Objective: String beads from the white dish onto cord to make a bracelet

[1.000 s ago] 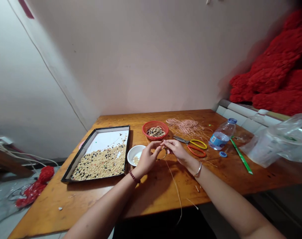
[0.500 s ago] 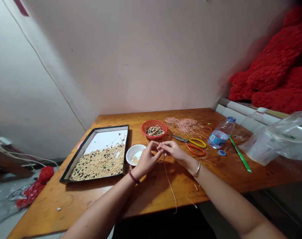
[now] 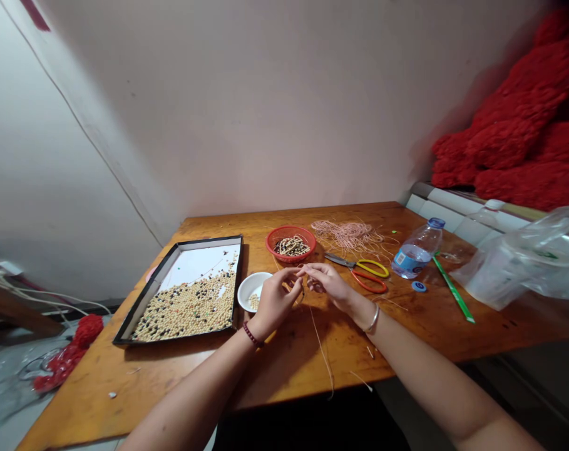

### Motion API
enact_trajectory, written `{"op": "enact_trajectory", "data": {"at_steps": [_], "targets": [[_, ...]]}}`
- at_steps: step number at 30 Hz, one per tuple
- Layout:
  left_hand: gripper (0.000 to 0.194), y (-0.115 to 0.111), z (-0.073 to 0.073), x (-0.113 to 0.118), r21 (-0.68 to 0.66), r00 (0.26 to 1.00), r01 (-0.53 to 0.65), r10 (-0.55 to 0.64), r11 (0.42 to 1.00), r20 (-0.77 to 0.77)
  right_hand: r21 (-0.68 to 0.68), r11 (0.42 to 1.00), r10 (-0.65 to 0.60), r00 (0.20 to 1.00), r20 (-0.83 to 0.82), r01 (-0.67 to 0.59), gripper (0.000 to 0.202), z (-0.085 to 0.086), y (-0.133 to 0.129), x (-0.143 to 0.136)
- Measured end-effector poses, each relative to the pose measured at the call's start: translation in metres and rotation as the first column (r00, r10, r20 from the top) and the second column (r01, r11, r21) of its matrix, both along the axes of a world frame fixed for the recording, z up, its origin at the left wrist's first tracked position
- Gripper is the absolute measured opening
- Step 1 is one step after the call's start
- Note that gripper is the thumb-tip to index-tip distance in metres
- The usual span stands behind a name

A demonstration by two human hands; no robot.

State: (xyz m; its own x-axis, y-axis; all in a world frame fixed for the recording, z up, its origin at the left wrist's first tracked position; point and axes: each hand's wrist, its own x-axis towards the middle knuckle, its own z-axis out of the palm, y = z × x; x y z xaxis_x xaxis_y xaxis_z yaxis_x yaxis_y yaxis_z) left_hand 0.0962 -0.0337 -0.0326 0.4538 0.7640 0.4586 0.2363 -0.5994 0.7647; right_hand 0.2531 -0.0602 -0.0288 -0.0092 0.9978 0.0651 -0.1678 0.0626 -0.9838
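My left hand (image 3: 278, 295) and my right hand (image 3: 328, 285) meet fingertip to fingertip above the middle of the table. Both are pinched on a thin pale cord (image 3: 320, 341), whose loose end trails down to the table's front edge. A few beads seem to hang at my left fingers, too small to make out well. Just left of my left hand stands a white bowl (image 3: 245, 290) with pale beads in it. Behind my hands sits a red basket (image 3: 271, 241) holding strung dark and pale beads.
A black-rimmed tray (image 3: 171, 341) of loose beads lies left. Scissors (image 3: 369, 277), a heap of pink cord (image 3: 352, 235), a water bottle (image 3: 416, 250), its blue cap (image 3: 419, 287) and a green strip (image 3: 456, 294) lie right. A plastic bag (image 3: 514, 263) stands at the far right.
My fingers have shifted slightly against each other, with the right-hand fingers curling a little more. The cord still hangs from them, and the things on the table stay put.
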Motion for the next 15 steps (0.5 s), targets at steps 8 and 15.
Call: {"op": "enact_trajectory", "data": {"at_steps": [8,15], "targets": [[0.016,-0.0024,0.0032,-0.0009,0.103,0.997,-0.062,0.065,0.993,-0.029,0.015,1.000,0.011,1.000,0.004,-0.011,0.029,-0.0027,0.0004,-0.0020],[0.012,-0.0035,0.0040,-0.0023,0.147,0.991,-0.099,0.110,0.984,-0.070,0.020,1.000,-0.014,1.000,0.020,0.014,0.030,-0.0015,0.0002,-0.0005]]}}
